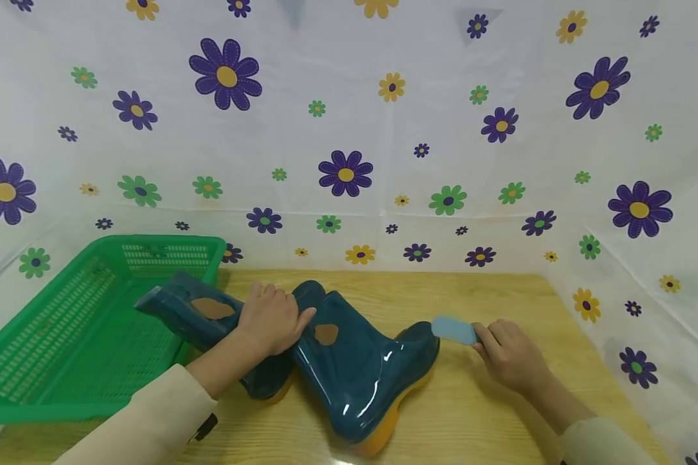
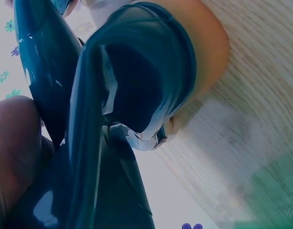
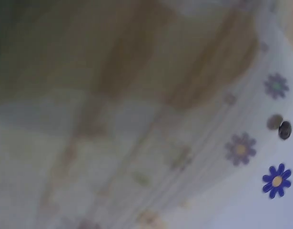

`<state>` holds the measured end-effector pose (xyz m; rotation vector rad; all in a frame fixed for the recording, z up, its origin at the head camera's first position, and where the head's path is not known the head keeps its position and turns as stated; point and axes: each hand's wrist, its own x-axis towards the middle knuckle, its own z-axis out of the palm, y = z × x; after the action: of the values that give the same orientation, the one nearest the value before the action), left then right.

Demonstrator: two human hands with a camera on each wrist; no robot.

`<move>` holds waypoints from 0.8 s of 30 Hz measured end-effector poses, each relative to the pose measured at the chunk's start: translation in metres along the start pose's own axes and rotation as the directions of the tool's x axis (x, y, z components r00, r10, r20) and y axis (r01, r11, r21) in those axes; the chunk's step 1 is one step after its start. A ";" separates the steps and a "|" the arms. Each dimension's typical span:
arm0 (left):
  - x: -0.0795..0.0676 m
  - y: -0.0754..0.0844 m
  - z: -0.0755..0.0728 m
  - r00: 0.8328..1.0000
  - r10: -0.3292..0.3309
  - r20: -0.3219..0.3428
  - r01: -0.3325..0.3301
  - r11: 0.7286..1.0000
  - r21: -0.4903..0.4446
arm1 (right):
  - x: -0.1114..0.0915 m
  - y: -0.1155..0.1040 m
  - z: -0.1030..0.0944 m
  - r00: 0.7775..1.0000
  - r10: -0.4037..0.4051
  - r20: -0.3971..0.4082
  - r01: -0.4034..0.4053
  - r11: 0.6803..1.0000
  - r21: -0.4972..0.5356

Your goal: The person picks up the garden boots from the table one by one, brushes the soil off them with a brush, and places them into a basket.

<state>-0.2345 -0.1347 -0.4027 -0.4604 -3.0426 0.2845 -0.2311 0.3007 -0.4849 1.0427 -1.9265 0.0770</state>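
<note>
Two glossy dark teal rain boots with orange soles and brown patches lie side by side. The right boot point(image 1: 355, 361) has its toe pointing right; the left boot point(image 1: 192, 316) reaches over the basket's edge with its upper end. My left hand point(image 1: 270, 320) grips the boots near the top of the right one's shaft, its thumb on that shaft. In the left wrist view, a teal boot point(image 2: 46, 62) runs past the fingers point(image 2: 15, 143). My right hand point(image 1: 512, 355) pinches a flat light blue piece point(image 1: 454, 330), blurred, its end at the right boot's toe. The right wrist view is blurred.
A green plastic basket point(image 1: 101, 410) with slotted sides stands at the left of the wood-grain table point(image 1: 483, 420). White cloth point(image 1: 430, 129) printed with flowers hangs behind the table and along its right side.
</note>
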 end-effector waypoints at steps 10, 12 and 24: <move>0.002 -0.001 -0.001 1.000 -0.025 -0.007 0.025 1.000 -0.013 | 0.027 -0.029 0.006 0.995 -0.028 -0.091 0.022 0.998 -0.066; 0.001 -0.001 -0.001 1.000 -0.029 -0.013 0.028 1.000 -0.014 | 0.032 -0.035 0.006 0.992 0.000 -0.123 -0.006 0.999 -0.050; 0.007 -0.001 -0.001 0.992 -0.084 0.090 0.091 0.993 -0.078 | 0.033 -0.062 0.006 0.969 0.242 -0.040 -0.232 0.957 0.171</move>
<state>-0.2409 -0.1331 -0.4011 -0.3255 -3.1579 0.1796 -0.1997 0.2374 -0.4855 0.8990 -2.0076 0.4063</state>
